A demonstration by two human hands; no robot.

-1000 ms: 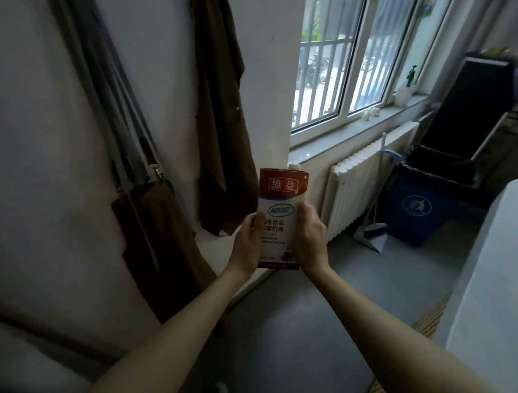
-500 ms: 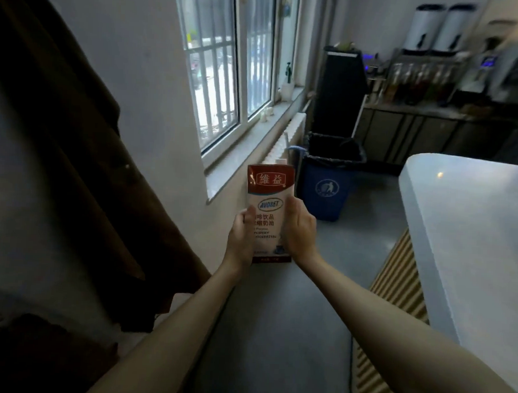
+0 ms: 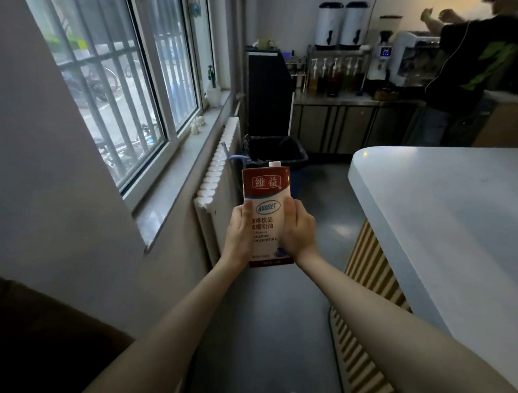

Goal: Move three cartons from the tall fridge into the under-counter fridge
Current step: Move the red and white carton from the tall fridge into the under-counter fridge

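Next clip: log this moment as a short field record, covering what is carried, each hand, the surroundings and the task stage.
item: one carton, upright, red top, white cap
left hand: grips the carton's left side
right hand: grips the carton's right side
setting: aisle between the window wall and a white counter
ahead: radiator, bin, steel cabinets at the far end
other: a second person at the far counter
stage: carton in transit; no fridge identifiable in view
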